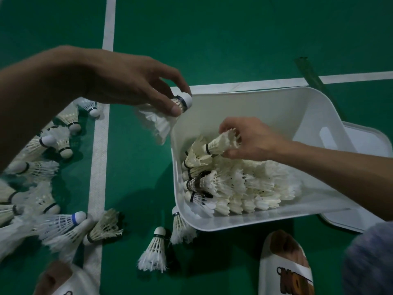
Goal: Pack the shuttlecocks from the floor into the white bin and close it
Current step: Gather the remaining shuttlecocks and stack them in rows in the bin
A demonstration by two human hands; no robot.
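The bin [177, 167] is part-filled. My left hand [127, 86] pinches a shuttlecock [163, 120] and my right hand [255, 141] grips a second shuttlecock [219, 143] inside it, but the floor pile [61, 226] at lower left remains and the lid [372, 145] is off.

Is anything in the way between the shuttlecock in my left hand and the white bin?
Nothing visible: the shuttlecock hangs at the open white bin's left rim; the right hand is farther inside.

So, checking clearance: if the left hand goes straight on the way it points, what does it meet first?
Likely the rim of the bin, at its far left corner, beyond the shuttlecock the left hand holds; height unclear.
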